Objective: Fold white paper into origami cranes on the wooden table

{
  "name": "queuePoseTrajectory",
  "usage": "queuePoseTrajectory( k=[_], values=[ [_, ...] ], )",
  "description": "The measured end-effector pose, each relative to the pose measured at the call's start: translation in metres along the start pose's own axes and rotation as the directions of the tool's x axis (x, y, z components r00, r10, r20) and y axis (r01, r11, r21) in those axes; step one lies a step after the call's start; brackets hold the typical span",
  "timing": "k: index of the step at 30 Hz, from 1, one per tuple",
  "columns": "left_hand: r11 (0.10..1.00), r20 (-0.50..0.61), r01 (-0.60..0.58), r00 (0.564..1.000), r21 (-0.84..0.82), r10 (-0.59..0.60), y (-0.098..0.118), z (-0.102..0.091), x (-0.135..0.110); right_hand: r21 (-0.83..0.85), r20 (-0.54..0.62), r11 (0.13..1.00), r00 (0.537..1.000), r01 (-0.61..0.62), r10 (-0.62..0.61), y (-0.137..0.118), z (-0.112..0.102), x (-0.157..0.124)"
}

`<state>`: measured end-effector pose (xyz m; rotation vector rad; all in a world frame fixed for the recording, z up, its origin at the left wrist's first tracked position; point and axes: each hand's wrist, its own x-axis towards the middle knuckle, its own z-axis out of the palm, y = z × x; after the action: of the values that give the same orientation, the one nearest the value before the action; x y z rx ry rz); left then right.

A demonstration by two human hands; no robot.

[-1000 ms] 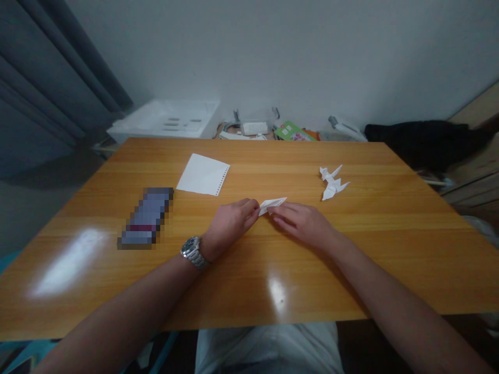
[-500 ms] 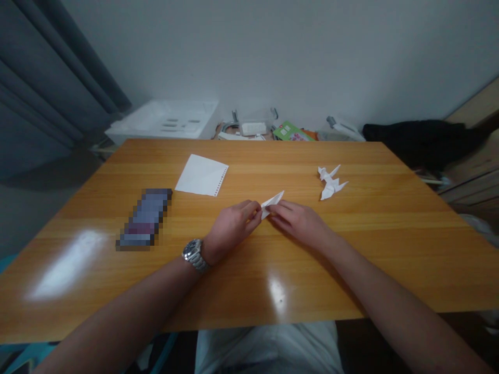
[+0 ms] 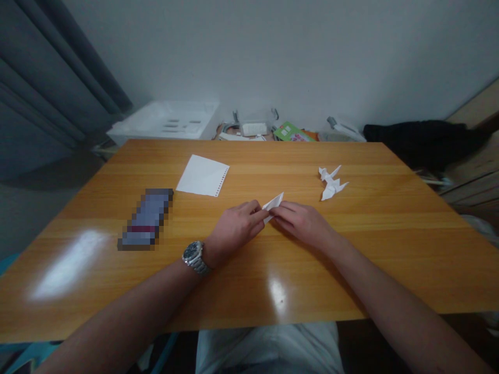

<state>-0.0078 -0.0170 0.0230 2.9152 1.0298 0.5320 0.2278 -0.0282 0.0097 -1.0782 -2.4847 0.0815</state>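
Observation:
Between my two hands, over the middle of the wooden table [image 3: 296, 280], is a small piece of folded white paper [image 3: 274, 201] with a pointed tip aimed away to the upper right. My left hand [image 3: 240, 224], with a metal watch [image 3: 195, 256] on the wrist, is closed, its fingertips at the paper's left side. My right hand [image 3: 298, 221] pinches the paper from the right. The fingers cover part of the folds.
A flat white sheet [image 3: 202, 175] with a perforated edge lies behind my left hand. To its left is a pixelated phone-like object [image 3: 146, 218]. Folded paper figures [image 3: 331, 183] lie at the right. Behind the table are a white tray-like box [image 3: 163, 117] and a green booklet [image 3: 292, 132].
My left fingertips have moved slightly right, onto the middle of the folded paper. My right hand stays almost in place, and the other things lie as before.

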Motion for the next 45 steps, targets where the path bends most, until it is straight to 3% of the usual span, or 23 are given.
queuePoseTrajectory(
  k=[10, 18, 29, 45],
  values=[
    [0.999, 0.020, 0.037, 0.999, -0.005, -0.037, 0.0015, 0.0007, -0.0008, -0.037, -0.001, 0.999, 1.000, 0.027, -0.027, -0.0003, -0.0030, -0.0003],
    [0.994, -0.025, 0.100, 0.995, -0.035, -0.101, 0.0053, 0.0011, -0.0004, -0.094, 0.008, 0.995, 1.000, 0.020, -0.019, -0.0039, -0.0076, 0.0007],
    [0.995, 0.125, 0.046, 0.991, 0.085, -0.057, 0.0059, -0.0024, 0.0015, -0.135, 0.038, 0.990, 0.999, 0.036, -0.031, -0.0054, -0.0051, 0.0015],
    [0.992, 0.045, 0.118, 0.992, -0.036, -0.117, 0.0034, 0.0054, -0.0004, -0.131, 0.066, 0.991, 0.998, 0.004, 0.005, -0.0044, -0.0052, 0.0022]
  ],
)
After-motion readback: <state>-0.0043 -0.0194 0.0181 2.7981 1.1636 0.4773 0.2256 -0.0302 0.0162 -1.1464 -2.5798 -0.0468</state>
